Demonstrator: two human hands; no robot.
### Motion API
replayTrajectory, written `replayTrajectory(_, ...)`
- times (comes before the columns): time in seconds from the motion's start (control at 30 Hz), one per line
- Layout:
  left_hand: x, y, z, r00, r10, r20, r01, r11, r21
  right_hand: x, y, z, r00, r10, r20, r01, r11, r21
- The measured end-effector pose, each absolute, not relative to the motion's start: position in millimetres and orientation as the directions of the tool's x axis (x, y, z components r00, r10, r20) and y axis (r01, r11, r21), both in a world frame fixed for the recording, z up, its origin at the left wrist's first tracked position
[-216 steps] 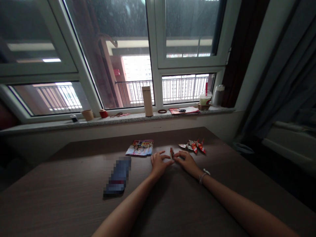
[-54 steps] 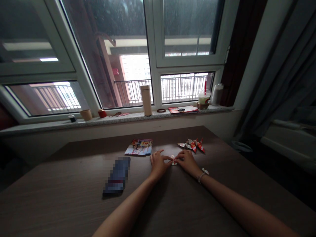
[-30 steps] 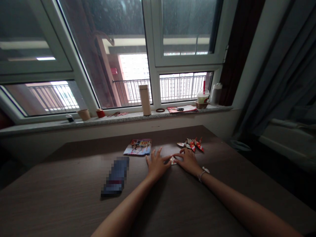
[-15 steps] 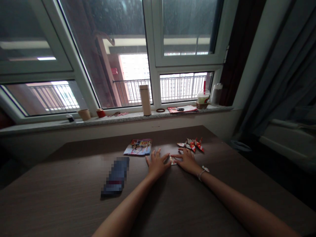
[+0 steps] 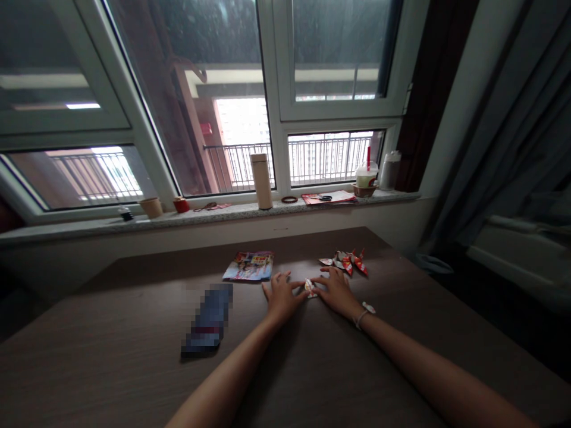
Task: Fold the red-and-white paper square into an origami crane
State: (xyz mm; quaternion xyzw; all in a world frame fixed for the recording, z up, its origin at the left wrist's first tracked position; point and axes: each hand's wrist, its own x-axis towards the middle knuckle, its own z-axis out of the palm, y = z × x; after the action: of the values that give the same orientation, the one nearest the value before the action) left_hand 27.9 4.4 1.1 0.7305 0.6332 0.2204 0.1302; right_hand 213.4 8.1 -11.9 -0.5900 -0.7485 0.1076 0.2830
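Note:
Between my hands on the brown table lies a small folded piece of white, red and yellow paper (image 5: 310, 289). Part of it stands up as a pointed flap. My left hand (image 5: 285, 297) has its thumb and index finger at the paper's left side, the other fingers fanned out over the table. From the right, my right hand (image 5: 338, 291), with a pale bracelet on the wrist, has its thumb and index finger on the paper's other side. Just beyond it sit several folded paper cranes (image 5: 348, 261), red and white. The fingertips partly hide the paper.
A colourful printed packet (image 5: 248, 266) lies beyond my left hand, and a blurred-out dark blue object (image 5: 209, 320) is nearer me. On the windowsill stand a beige flask (image 5: 262, 181), scissors (image 5: 325, 198) on papers, a drink cup (image 5: 366, 175) and a paper cup (image 5: 151, 207).
The paper lay flatter before; now a flap of it is raised to a point between my fingers. Both hands have shifted only slightly.

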Motion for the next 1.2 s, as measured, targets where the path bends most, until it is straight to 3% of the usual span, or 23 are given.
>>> replayTrajectory(0.6, 30, 5, 5, 0.05, 0.987, 0.154, 0.821, -0.129, 0.556, 215, 11, -19, -0.181, 0.885, 0.428, 0.72, 0.416, -0.555)
replayTrajectory(1.2, 30, 5, 5, 0.062, 0.985, 0.158, 0.784, -0.146, 0.603, 220, 21, -26, -0.244, 0.905, 0.348, 0.636, 0.42, -0.647)
